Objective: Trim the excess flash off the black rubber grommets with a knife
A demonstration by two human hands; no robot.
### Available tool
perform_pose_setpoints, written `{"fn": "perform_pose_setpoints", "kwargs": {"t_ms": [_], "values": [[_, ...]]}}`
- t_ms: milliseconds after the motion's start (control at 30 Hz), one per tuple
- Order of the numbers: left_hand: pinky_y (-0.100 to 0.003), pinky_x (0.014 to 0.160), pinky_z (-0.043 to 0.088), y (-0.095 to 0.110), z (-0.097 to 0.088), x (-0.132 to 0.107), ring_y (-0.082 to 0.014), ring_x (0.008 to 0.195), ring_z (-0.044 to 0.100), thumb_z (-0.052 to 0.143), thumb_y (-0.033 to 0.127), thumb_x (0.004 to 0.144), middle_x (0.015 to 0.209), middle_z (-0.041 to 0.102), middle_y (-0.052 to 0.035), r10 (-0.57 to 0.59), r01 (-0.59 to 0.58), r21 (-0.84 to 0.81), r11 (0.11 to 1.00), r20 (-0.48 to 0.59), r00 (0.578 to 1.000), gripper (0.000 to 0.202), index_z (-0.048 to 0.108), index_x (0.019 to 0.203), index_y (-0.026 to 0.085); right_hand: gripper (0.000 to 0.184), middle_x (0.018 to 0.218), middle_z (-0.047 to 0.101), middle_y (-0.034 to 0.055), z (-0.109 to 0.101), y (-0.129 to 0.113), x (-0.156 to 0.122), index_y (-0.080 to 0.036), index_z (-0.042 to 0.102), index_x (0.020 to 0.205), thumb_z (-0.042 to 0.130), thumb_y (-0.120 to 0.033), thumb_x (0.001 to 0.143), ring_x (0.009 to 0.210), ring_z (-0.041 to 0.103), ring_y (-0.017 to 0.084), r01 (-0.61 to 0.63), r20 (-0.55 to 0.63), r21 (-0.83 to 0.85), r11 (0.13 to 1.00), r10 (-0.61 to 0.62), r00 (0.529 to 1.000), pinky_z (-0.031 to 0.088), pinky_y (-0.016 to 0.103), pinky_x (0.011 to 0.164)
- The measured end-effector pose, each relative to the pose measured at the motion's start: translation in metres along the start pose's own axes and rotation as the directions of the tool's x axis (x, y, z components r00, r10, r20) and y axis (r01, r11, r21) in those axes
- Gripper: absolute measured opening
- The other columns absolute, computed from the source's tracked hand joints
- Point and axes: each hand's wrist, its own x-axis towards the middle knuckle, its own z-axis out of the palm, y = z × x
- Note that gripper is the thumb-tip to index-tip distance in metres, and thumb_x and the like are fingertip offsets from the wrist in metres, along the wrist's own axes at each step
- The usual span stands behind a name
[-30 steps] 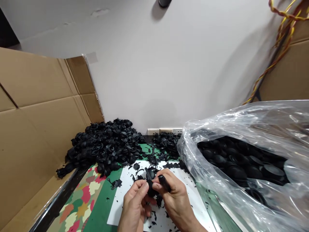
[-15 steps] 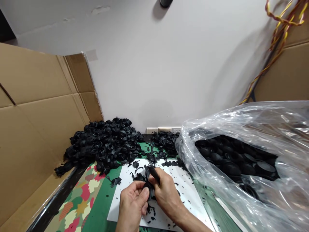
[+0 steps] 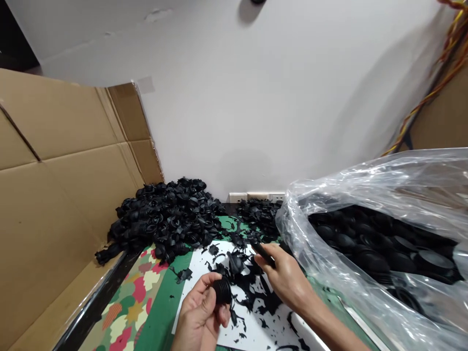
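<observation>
My left hand [image 3: 201, 314] pinches a round black ribbed rubber bellows [image 3: 222, 291] between thumb and fingers, its ribs turned to the right. To the right and farther back, my right hand [image 3: 288, 278] is closed around a slim black-handled tool [image 3: 263, 254]; I cannot make out its tip against the dark scraps. The two hands are apart. Beneath them a white sheet [image 3: 219, 336] is strewn with black rubber scraps [image 3: 268, 295]. A larger dark piece [image 3: 236, 263] lies on the sheet between the hands.
A big heap of black rubber parts [image 3: 164, 214] rises at back left beside a cardboard wall [image 3: 84, 195]. A smaller scrap pile [image 3: 259, 212] sits below wall sockets [image 3: 237, 197]. At right, a clear plastic bag [image 3: 303, 229] holds black round parts. A metal strip [image 3: 360, 321] lies near it.
My right hand has moved right with the tool, away from the left hand, uncovering scraps on the sheet. My left hand still holds the bellows, now more exposed. The view has shifted slightly.
</observation>
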Motion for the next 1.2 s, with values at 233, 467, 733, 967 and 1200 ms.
{"fn": "perform_pose_setpoints", "kwargs": {"t_ms": [233,467,733,967,1200], "values": [[-0.016,0.042,0.036,-0.009,-0.002,0.002,-0.008,0.05,0.053,0.089,0.019,0.042,0.069,0.064,-0.003,0.076,-0.076,0.101,0.992,0.0,0.997,0.052,0.064,0.087,0.014,0.021,0.076,0.067,0.0059,0.005,-0.006,-0.017,-0.018,0.064,0.076,0.052,-0.036,0.076,0.075,0.06,0.024,-0.073,0.159,0.217,0.973,0.038,0.986,0.045,0.033,0.067],[-0.017,0.041,0.039,-0.007,0.007,0.0,-0.0084,0.044,0.054,0.081,0.024,0.06,0.062,0.064,-0.0033,-0.022,0.022,0.004,1.0,-0.009,1.0,0.032,0.064,0.085,0.011,0.02,0.059,0.056,-0.0014,0.012,-0.018,-0.028,-0.017,0.057,0.064,0.054,-0.035,0.075,0.059,0.051,0.016,-0.148,0.384,0.341,0.928,0.006,0.923,0.037,0.025,0.055],[-0.02,0.036,0.043,-0.006,0.008,-0.002,-0.0141,0.044,0.062,0.065,0.032,0.078,0.083,0.074,-0.0122,-0.105,0.106,-0.061,0.992,0.009,0.994,0.022,0.065,0.091,0.014,0.016,0.08,0.067,0.0037,0.007,-0.011,-0.026,-0.018,0.064,0.078,0.052,-0.022,0.07,0.076,0.06,0.022,-0.066,0.185,0.299,0.952,0.01,0.983,0.044,0.031,0.068],[-0.021,0.035,0.043,-0.007,0.009,-0.003,-0.0146,0.043,0.062,0.062,0.036,0.08,0.083,0.075,-0.0139,-0.184,0.188,-0.1,0.977,0.04,0.982,0.026,0.068,0.082,0.011,0.022,0.06,0.06,0.0006,0.001,-0.011,-0.024,-0.019,0.059,0.063,0.05,-0.034,0.076,0.061,0.055,0.018,-0.075,0.195,0.245,0.967,0.027,0.98,0.041,0.027,0.057],[-0.021,0.037,0.04,-0.009,0.005,-0.002,-0.0162,0.045,0.064,0.066,0.039,0.075,0.083,0.075,-0.0126,-0.221,0.227,-0.127,0.966,0.062,0.973,0.028,0.069,0.087,0.014,0.016,0.06,0.061,0.0007,0.003,-0.007,-0.022,-0.019,0.059,0.065,0.049,-0.029,0.073,0.06,0.056,0.019,-0.103,0.193,0.216,0.971,0.061,0.979,0.041,0.028,0.056]]}}
